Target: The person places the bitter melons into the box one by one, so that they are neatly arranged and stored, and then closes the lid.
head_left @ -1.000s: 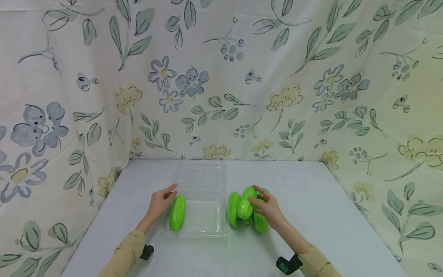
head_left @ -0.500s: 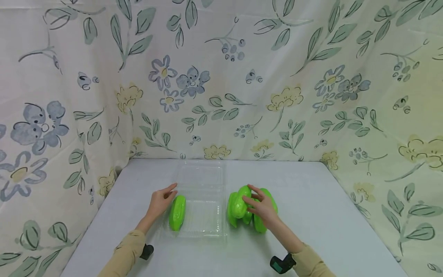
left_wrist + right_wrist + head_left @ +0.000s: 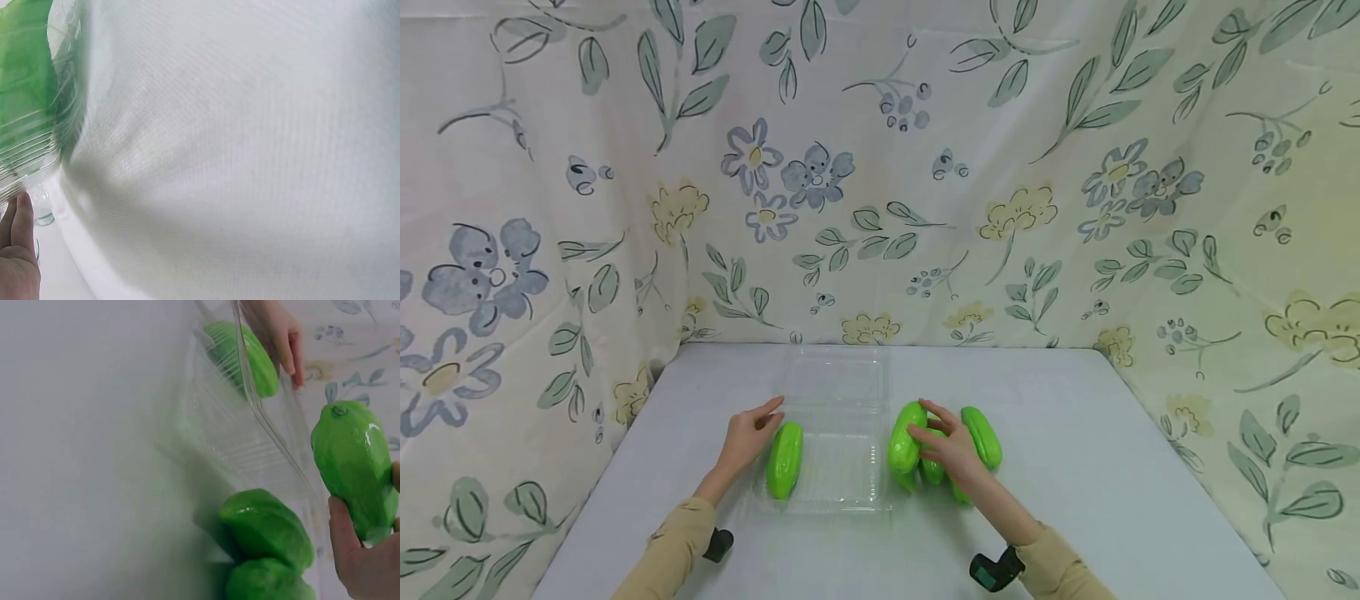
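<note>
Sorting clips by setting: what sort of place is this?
Probably a staged recording booth: floral cloth screens the white table at back and sides, and a black camera sits at each wrist.

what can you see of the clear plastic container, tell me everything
The clear plastic container looks like a thin hinged clamshell with ridged walls. It lies open on the white table, its lid laid back on the far side. One green fruit lies inside, along its left wall. The left hand touches its left edge, near the hinge.
</note>
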Motion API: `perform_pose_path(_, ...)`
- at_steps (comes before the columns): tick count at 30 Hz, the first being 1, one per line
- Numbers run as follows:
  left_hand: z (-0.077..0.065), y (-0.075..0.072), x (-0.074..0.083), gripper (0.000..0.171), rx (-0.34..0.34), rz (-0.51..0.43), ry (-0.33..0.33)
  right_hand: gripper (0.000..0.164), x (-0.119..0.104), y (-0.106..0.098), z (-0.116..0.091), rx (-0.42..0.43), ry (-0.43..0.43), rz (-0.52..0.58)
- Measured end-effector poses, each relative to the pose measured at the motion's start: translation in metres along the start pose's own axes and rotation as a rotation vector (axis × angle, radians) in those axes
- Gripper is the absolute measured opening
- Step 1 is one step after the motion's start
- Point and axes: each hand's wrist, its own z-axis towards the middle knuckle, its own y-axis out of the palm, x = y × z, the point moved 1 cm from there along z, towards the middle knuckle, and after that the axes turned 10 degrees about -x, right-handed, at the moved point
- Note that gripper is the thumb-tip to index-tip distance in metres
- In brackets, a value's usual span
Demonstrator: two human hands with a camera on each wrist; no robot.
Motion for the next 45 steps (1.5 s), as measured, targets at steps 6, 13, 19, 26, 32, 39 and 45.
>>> perform_pose_path(6, 0.0, 0.0, 0.001, 0.036, 0.009, 0.006, 0.004, 0.058, -0.001, 0.009, -0.001, -0.018, -0.008, 0.005)
perform_pose_path(13, 0.0, 0.001, 0.001, 0.036, 0.013, 0.007, 0.016, 0.058, 0.005, 0.017, 0.001, -0.036, -0.007, 0.012)
perform_pose_path(19, 0.001, 0.001, -0.001, 0.036, 0.012, 0.017, 0.017, 0.06, 0.009, 0.025, 0.004, -0.086, -0.011, 0.009)
perform_pose_path(26, 0.0, 0.001, 0.0, 0.035, 0.048, 0.004, 0.108, 0.061, 0.009, 0.033, 0.005, -0.119, -0.026, -0.029)
perform_pose_path(32, -0.001, 0.002, -0.001, 0.035, 0.049, 0.013, 0.09, 0.06, 0.009, 0.043, 0.007, -0.139, -0.058, -0.068)
perform_pose_path(39, 0.0, 0.001, -0.001, 0.036, 0.02, 0.017, 0.025, 0.06, 0.008, 0.056, 0.011, -0.185, -0.085, -0.075)
perform_pose_path(45, -0.001, 0.0, 0.001, 0.036, 0.008, 0.01, 0.026, 0.058, 0.01, 0.066, 0.018, -0.192, -0.085, -0.064)
